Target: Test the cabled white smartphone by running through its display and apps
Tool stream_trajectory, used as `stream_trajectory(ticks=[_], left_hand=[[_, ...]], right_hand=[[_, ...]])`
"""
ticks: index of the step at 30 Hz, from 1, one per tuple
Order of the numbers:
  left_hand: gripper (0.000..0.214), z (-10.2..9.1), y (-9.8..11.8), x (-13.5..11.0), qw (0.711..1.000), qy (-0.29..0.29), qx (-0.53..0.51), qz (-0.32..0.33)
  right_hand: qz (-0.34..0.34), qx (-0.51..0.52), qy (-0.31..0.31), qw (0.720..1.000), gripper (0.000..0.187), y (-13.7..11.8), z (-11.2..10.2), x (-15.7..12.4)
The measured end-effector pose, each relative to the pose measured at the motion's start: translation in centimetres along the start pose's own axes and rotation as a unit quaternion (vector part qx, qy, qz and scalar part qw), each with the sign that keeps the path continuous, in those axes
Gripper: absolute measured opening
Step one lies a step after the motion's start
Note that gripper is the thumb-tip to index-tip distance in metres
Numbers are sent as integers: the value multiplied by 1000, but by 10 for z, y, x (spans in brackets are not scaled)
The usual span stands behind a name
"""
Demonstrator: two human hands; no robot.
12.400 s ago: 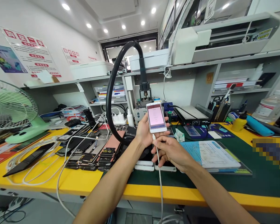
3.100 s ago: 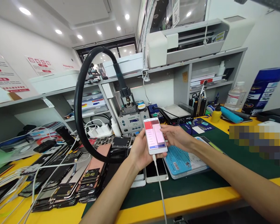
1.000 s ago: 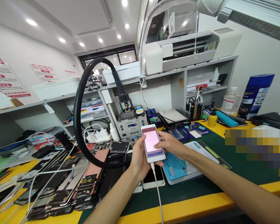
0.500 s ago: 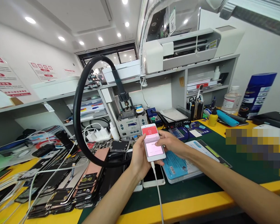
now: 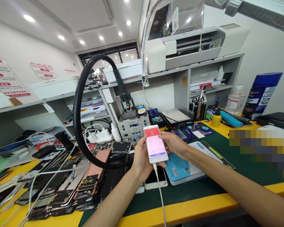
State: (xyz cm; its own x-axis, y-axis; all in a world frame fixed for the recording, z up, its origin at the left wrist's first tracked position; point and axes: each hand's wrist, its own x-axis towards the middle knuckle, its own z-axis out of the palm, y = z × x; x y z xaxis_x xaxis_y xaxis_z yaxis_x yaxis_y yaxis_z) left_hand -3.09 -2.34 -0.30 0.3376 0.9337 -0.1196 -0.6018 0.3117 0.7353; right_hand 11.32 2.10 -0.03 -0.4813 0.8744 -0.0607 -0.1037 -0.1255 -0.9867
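Yellow tabletop (image 5: 194, 204) is partly covered by a green mat (image 5: 186, 194); on the mat a blue-and-white packet (image 5: 182, 170) is laid; by the left grip (image 5: 140, 157) a white phone (image 5: 155, 146) is clasped above the mat; its right edge is met by the right grip (image 5: 176, 143), though whether it is clasped there too cannot be told; beneath, a dark-screened phone (image 5: 151, 181) is seen; into the white phone's lower end a white cable (image 5: 161, 198) is plugged

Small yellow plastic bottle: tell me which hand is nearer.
Right. The right hand, at the white rectangular smartphone, is left of the bottle; the left hand, holding that phone, is farther left.
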Motion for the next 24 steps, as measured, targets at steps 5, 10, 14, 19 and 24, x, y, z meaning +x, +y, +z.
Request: stream_trajectory(ticks=[5,10,14,19,24], left_hand=[[52,-2,-1,1,1000,-1,-1,-1],[53,-4,-2,2,1000,7,4,0],[55,-5,-2,2,1000,18,14,-3],[55,-3,-2,1,1000,18,17,-1],[56,-4,-2,0,1000,19,23,-2]], right_hand=[[-2,-4,-5,1000,29,0,0,0],[-6,-8,-11,1000,30,2,-1,1],[-16,-25,-23,999,36,5,-5,2],[-14,-29,-21,999,34,6,-7,4],[-17,-39,-24,999,34,6,-7,5]])
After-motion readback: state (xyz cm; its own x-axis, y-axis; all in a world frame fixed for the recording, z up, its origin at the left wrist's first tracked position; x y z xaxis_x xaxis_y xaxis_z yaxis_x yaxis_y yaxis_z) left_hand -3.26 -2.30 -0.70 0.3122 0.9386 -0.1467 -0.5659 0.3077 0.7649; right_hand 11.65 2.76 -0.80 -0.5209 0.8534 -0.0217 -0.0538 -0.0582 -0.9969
